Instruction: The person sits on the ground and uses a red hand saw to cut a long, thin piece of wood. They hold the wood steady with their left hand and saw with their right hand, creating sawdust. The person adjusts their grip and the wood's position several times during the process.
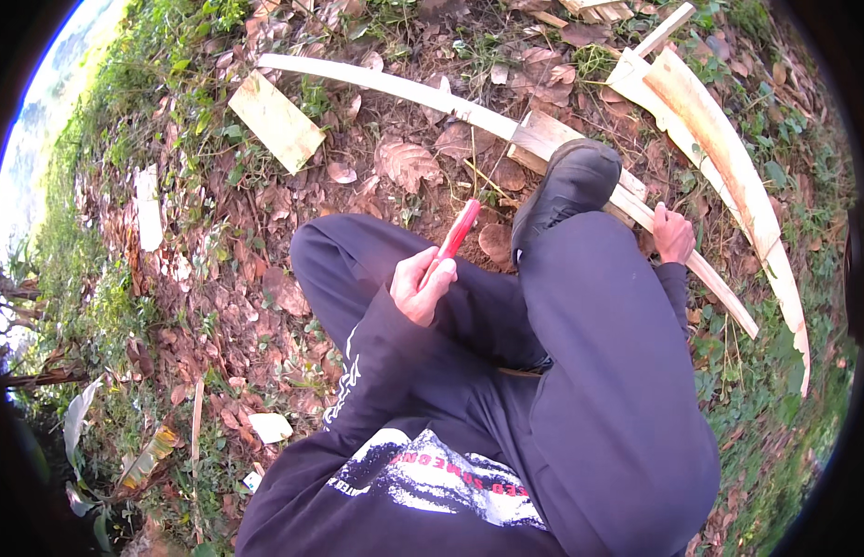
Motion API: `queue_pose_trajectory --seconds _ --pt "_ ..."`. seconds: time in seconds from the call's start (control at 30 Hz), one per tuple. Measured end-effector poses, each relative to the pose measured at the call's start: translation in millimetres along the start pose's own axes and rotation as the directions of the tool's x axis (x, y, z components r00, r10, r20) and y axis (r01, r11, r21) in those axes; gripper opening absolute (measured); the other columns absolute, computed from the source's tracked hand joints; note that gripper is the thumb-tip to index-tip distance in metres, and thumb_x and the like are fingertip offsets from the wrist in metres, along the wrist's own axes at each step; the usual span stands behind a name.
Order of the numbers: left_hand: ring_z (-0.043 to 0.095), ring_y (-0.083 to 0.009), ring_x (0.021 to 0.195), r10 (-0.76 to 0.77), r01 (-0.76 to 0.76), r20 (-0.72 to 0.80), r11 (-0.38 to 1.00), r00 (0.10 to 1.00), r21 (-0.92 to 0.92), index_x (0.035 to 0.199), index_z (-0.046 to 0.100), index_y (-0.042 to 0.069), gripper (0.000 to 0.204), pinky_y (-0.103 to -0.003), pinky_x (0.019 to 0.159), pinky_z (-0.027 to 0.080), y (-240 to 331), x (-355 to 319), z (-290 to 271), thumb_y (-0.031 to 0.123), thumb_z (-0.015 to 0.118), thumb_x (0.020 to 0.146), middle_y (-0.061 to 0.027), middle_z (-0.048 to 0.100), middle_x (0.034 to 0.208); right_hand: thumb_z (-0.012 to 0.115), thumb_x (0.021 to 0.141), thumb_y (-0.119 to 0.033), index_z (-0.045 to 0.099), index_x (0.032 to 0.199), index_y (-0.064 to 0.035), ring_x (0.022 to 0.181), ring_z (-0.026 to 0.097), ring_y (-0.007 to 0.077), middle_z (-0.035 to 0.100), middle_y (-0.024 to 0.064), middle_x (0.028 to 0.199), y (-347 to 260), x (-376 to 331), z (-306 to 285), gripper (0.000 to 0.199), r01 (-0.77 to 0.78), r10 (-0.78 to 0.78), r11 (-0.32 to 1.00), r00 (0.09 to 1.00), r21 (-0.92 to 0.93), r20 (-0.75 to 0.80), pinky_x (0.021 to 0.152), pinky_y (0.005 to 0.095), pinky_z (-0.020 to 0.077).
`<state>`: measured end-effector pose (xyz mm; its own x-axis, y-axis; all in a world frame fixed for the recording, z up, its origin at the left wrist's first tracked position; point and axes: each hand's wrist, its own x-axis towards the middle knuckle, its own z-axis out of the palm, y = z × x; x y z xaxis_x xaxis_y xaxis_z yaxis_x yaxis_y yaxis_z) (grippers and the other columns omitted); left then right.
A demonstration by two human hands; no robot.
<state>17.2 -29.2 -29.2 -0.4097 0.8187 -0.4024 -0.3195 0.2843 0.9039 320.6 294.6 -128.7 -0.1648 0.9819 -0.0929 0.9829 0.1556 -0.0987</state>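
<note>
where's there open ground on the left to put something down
The leafy ground between the left knee and the short board looks free of wood. It's crowded on the right: the shoe, strip and right hand sit close together, with curved pieces beyond.

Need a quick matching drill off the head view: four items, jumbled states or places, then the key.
Things
1. left hand
2. right hand
3. shoe
4. rectangular board

States and places
A. black, lying across wood pieces
B. on the leaf-strewn ground, toward the upper left of the picture
C. closed around a red handle
D. on a pale wooden strip

Pairs: 1-C, 2-D, 3-A, 4-B
</note>
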Motion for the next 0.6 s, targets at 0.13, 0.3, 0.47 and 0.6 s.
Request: queue_pose_trajectory --seconds 0.13,0.3,0.47,0.6 --pt "0.034 -0.0017 0.056 0.018 -0.02 0.033 0.997 0.999 0.076 0.084 0.055 0.001 0.022 -0.02 0.051 0.027 -3.2 2.6 -2.3 0.021 0.056 0.093 0.0067 0.042 0.064 0.043 0.089 -0.05 0.072 0.085 -0.006 0.085 0.063 0.0448 0.064 0.0278 0.082 -0.3 6.3 6.9 0.053 -0.039 0.034 0.993 0.998 0.108 0.048 0.08 0.0503 0.0481" --pt "0.037 -0.0046 0.06 0.063 -0.08 0.088 0.976 0.994 0.205 0.086 0.054 0.001 0.021 -0.023 0.056 0.031 -7.1 5.8 0.0 0.02 0.062 0.089 0.0044 0.043 0.065 0.041 0.093 -0.044 0.07 0.087 -0.0055 0.084 0.062 0.0432 0.065 0.0245 0.084 7.0 15.0 17.4 0.049 0.043 -0.046 0.995 0.998 0.09 0.03 0.078 0.0512 0.0461" --pt "0.038 -0.0024 0.059 0.025 -0.04 0.073 0.977 0.997 0.21 0.088 0.056 0.002 0.02 -0.02 0.055 0.031 -8.5 1.4 -2.3 0.022 0.057 0.092 0.0058 0.045 0.068 0.039 0.096 -0.035 0.067 0.087 -0.0067 0.08 0.062 0.041 0.066 0.0202 0.083 -17.6 7.3 18.7 0.041 0.249 -0.221 0.953 0.961 0.173 -0.168 0.074 0.0524 0.0444" --pt "0.037 -0.0031 0.057 0.047 -0.059 0.077 0.986 0.996 0.156 0.086 0.055 0.001 0.024 -0.02 0.053 0.03 -15.5 6.8 -0.6 0.023 0.052 0.095 0.005 0.044 0.065 0.038 0.095 -0.041 0.07 0.083 -0.0058 0.078 0.064 0.0421 0.065 0.0236 0.08 -37.8 0.6 23.6 0.05 0.089 -0.077 0.989 0.992 0.117 -0.102 0.074 0.0507 0.0478"
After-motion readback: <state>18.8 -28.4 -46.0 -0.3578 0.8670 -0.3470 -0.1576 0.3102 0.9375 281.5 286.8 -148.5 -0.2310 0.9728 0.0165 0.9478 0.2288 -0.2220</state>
